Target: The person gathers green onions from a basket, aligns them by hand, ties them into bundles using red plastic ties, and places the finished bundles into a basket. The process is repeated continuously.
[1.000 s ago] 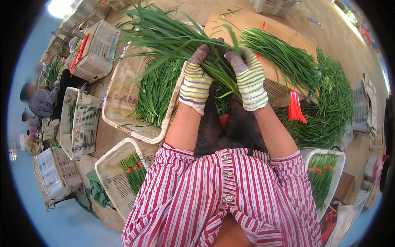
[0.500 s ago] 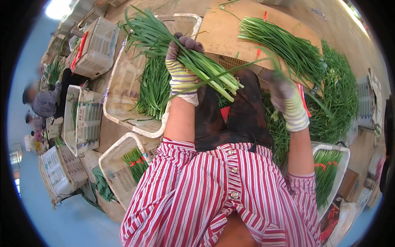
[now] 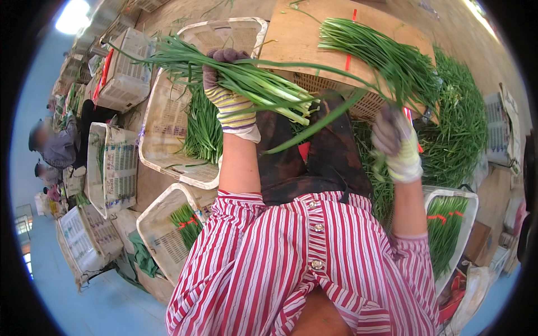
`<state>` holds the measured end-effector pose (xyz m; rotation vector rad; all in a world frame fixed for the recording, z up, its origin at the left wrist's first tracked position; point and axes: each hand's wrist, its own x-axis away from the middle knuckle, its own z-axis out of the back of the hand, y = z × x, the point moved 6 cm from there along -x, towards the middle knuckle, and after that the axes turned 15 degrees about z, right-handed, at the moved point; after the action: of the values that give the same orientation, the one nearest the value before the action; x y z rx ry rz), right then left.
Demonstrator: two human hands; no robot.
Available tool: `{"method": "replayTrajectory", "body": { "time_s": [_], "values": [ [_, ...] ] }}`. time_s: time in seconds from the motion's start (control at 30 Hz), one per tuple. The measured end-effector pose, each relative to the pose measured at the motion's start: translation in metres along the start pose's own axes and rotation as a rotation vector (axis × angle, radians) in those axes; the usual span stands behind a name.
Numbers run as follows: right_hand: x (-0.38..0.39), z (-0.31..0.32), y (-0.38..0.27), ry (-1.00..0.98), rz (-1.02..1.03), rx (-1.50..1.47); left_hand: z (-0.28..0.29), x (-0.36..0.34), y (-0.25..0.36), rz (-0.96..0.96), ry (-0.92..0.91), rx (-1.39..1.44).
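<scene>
My left hand, in a striped, grey-fingered work glove, is closed around a bunch of garlic chives. Its pale stem ends point right and the green leaves fan out to the left. Over my lap, my gloved right hand is curled closed and slightly blurred, with long loose chive leaves trailing from it toward the bunch. Ahead of it, a bigger bundle of chives lies across red strips on a wooden board.
A large heap of loose chives is at my right. Left of my knees stands a white crate with chives inside. Smaller crates at lower left and lower right hold red-banded bundles. Another person sits among crates at far left.
My left hand has shifted slightly left and the bunch has turned flatter. My right hand has moved a little lower, and the loose leaves now stretch across toward the bunch.
</scene>
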<state>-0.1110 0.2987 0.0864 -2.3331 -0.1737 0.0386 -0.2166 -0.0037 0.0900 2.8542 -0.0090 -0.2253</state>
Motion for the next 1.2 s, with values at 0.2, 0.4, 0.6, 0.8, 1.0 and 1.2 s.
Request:
{"method": "replayTrajectory", "body": {
  "time_s": [0.2, 0.4, 0.6, 0.8, 1.0, 1.2],
  "values": [
    [0.105, 0.144, -0.017, -0.407, -0.836, 1.97, -0.003, 0.002, -0.002, 0.077, -0.049, 0.127],
    [-0.003, -0.059, -0.013, -0.503, 0.582, 1.621, -0.011, 0.024, -0.021, 0.086, 0.093, -0.528],
    [-0.05, -0.084, 0.047, -0.476, 0.569, 1.371, -0.033, 0.059, -0.063, 0.266, 0.153, -0.53],
    [-0.055, -0.062, 0.057, -0.614, 0.594, 1.645, -0.039, 0.138, -0.037, 0.677, 0.177, -1.043],
    [-0.054, -0.074, 0.069, -0.993, 0.618, 1.955, -0.091, 0.126, 0.005, 0.644, -0.064, -1.342],
    [-0.032, -0.154, 0.051, -1.234, 1.106, 1.691, -0.038, 0.136, -0.04, 1.08, 0.057, -1.2]
  ]
}}
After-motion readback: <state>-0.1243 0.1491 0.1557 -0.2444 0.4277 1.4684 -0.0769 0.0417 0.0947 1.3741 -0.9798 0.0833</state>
